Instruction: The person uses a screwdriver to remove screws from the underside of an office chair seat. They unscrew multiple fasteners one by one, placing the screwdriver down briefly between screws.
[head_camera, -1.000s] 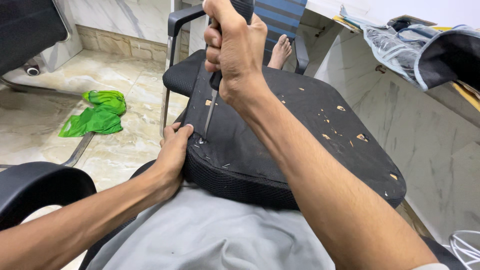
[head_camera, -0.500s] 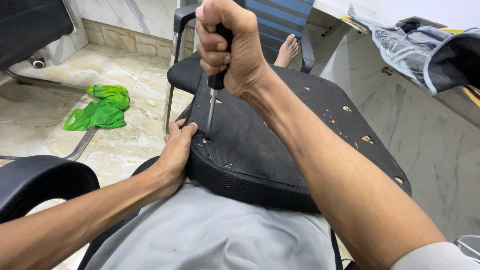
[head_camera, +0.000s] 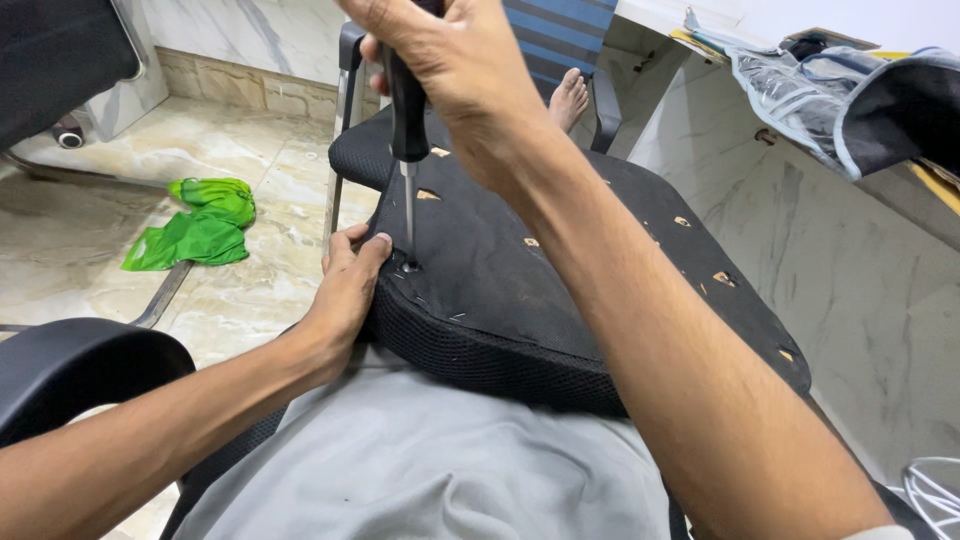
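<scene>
Since prior frame: right hand (head_camera: 450, 70) has risen toward top of view; screwdriver (head_camera: 407, 130) now stands more upright. Tip sits at a fastener point near front-left corner of upturned black seat pad (head_camera: 560, 290), which rests across person's lap. Right-hand grip: closed full around the black handle. Left hand (head_camera: 345, 290): spread narrow, clamping pad edge, thumb beside tip. Step in hand, by judgement: working a fastener at the corner. Next move calls for steady downward pressure, shaft kept vertical, pad held firm. Count: 1 screwdriver, 1 pad, 2 hands, 1 green bag (head_camera: 195, 230) on floor.
</scene>
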